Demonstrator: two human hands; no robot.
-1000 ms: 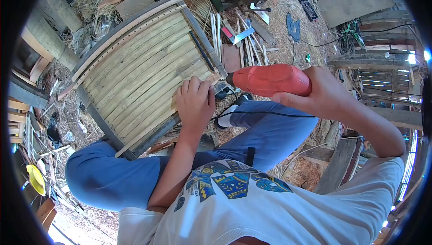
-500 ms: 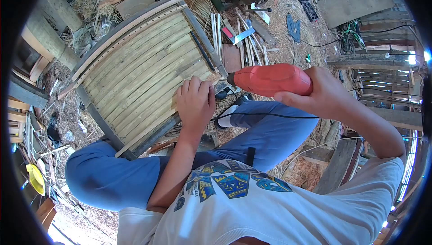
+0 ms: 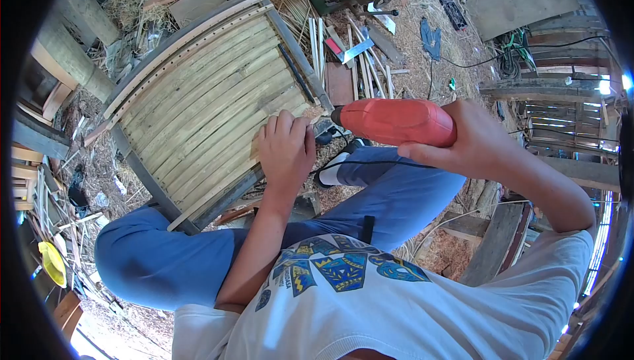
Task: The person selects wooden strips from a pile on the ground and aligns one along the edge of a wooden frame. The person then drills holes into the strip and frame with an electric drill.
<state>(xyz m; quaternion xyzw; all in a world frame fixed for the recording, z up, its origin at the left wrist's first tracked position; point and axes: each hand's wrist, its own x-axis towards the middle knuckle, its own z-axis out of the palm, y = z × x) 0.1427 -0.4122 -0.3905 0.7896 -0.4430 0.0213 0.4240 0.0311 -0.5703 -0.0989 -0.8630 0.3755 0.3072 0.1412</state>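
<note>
A red power drill (image 3: 396,121) lies level in my right hand (image 3: 465,137), whose fingers wrap round its rear end. Its dark chuck points left at the near right corner of a slatted bamboo panel (image 3: 205,102) in a dark wooden frame. My left hand (image 3: 287,147) presses on the panel's edge beside that corner, fingers together; what its fingertips grip, if anything, is hidden. A thin dark rod (image 3: 296,73) lies on the panel near the right side of the frame. The drill tip's exact contact is too small to tell.
Thin wooden strips (image 3: 319,49) and a try square with a blue blade (image 3: 357,50) lie beyond the panel. A black cord (image 3: 376,164) crosses over my leg. A yellow object (image 3: 53,264) is at far left, and a grey board (image 3: 522,6) at upper right.
The drill has shifted very slightly left and down with my right hand. My left hand stays at the panel's edge.
</note>
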